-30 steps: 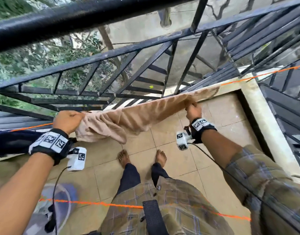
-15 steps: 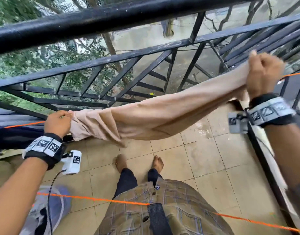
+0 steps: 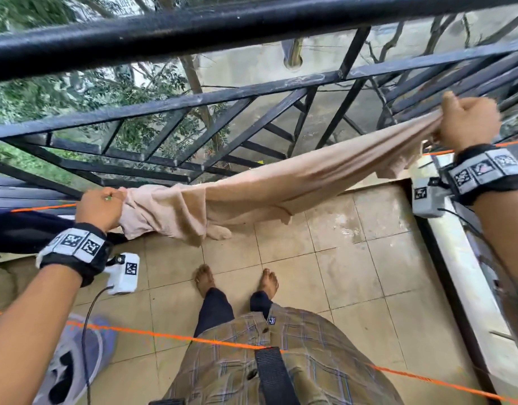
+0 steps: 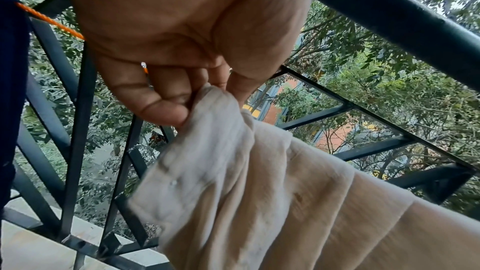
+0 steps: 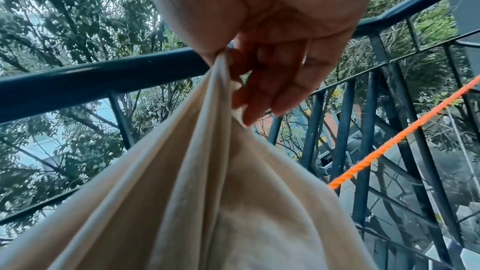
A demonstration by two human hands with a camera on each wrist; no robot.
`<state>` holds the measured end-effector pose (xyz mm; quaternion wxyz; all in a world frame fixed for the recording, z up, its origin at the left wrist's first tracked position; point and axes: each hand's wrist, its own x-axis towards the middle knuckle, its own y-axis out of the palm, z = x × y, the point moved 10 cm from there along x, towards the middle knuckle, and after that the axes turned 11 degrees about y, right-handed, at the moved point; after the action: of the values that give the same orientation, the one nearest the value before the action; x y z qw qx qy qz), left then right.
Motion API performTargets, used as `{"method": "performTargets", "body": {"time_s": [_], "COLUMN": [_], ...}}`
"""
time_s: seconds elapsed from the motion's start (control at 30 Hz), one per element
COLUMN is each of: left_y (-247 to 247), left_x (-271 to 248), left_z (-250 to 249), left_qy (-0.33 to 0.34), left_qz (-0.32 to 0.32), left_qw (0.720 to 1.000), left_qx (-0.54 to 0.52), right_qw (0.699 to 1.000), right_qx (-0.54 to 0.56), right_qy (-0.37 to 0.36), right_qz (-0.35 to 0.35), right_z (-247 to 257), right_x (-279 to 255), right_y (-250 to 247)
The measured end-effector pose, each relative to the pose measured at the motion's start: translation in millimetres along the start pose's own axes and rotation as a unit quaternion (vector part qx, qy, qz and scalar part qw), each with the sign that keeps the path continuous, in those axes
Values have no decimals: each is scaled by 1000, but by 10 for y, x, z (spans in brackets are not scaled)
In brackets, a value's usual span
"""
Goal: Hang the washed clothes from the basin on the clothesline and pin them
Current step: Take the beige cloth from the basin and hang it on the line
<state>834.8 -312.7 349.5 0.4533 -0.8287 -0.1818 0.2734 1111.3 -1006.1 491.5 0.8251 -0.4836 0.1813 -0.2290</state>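
Left hand (image 3: 98,209): I pinch the beige garment (image 3: 281,185) beside the orange clothesline (image 3: 41,206).
Right hand (image 3: 468,124): my fist clutches its far end, raised near the black railing (image 3: 193,27).

No words, brand names or numbers can be read anywhere. The only signs are black-and-white square code markers: several in a row on the band (image 3: 72,244) around the left wrist, one on the white camera box (image 3: 124,273) below it, several on the band (image 3: 486,171) around the right wrist, and one on the grey box (image 3: 426,197) beside it. A small label (image 3: 271,320) on the plaid shirt is too small to read.
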Motion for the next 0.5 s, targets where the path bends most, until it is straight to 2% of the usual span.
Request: {"method": "performTargets", "body": {"time_s": [0.1, 0.23, 0.33, 0.47, 0.5], "left_y": [-78, -135, -117, 7, 11], "left_x": [-38, -82, -11, 144, 106], "left_z": [-38, -55, 121, 394, 312], "left_qy": [-4, -12, -36, -44, -44], "left_qz": [-19, -32, -32, -21, -14], "left_qw": [1000, 999, 996, 996, 997], "left_qx": [-12, -40, -72, -77, -68], "right_qw": [997, 994, 989, 954, 946], "right_qx": [71, 95, 123, 257, 274], "right_qy": [-6, -40, -66, -17, -12], "right_qz": [-12, 23, 58, 153, 171], "right_z": [97, 544, 771, 522, 407], "right_x": [158, 170, 25, -291, -353], "right_y": [-107, -140, -73, 274, 363]}}
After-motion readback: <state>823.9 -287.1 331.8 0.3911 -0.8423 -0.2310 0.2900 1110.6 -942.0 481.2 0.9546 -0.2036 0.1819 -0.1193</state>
